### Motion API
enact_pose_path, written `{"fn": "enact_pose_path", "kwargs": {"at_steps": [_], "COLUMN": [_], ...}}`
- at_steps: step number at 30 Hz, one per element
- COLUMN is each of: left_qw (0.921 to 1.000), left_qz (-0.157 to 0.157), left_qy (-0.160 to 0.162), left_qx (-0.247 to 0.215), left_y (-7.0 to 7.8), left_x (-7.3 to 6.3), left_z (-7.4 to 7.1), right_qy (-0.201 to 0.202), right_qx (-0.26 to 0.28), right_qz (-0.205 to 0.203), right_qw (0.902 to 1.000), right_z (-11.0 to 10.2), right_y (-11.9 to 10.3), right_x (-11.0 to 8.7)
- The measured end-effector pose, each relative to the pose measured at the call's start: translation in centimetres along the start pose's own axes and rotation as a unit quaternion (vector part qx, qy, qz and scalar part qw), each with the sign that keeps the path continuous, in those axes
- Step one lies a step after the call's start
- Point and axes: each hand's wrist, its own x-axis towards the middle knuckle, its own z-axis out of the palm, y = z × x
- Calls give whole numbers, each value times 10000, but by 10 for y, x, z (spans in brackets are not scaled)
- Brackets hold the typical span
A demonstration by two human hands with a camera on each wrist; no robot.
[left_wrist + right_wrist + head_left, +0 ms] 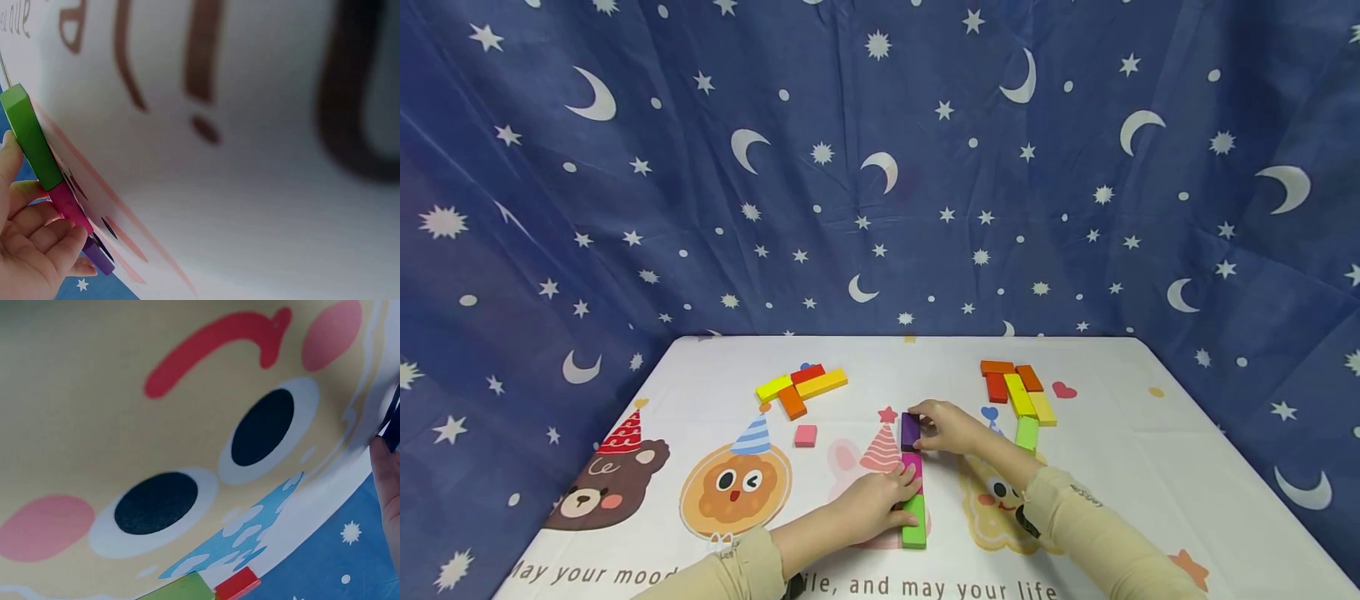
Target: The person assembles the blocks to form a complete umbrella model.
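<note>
Three blocks lie end to end in a row on the tablecloth: purple [910, 431], magenta [912, 461] and green [913, 533]. My left hand [874, 504] has its bent fingers over the magenta block, with the thumb against the green one. Seen from the left wrist, the hand [34, 234] lies along the green block [30, 137] and the magenta block [70, 207]. At the far end of the row, my right hand [951, 429] pinches the purple block between thumb and fingers. Only part of that hand [389, 487] shows at the right wrist view's edge.
A single pink block [805, 436] lies left of the row. Yellow, red and orange blocks [792, 402] are grouped at the back left. Another group of blocks [1018, 394] is at the back right, with a light green block [1027, 433] near my right forearm.
</note>
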Motion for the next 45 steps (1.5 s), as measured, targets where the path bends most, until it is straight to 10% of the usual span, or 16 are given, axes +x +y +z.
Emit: {"fn": "enact_pose_path", "kwargs": {"at_steps": [14, 26, 45], "left_qw": [9999, 10000, 9998], "left_qz": [82, 56, 150], "left_qy": [42, 57, 110], "left_qx": [-61, -31, -44], "left_y": [0, 0, 0], "left_x": [1, -1, 1], "left_z": [-1, -1, 0], "right_qy": [-90, 922, 517], "right_qx": [-145, -190, -226], "right_qz": [-30, 1239, 1875], "right_qw": [9998, 9878, 9806], "right_z": [1, 19, 18], "right_y": [4, -21, -29], "right_x": [-2, 14, 23]}}
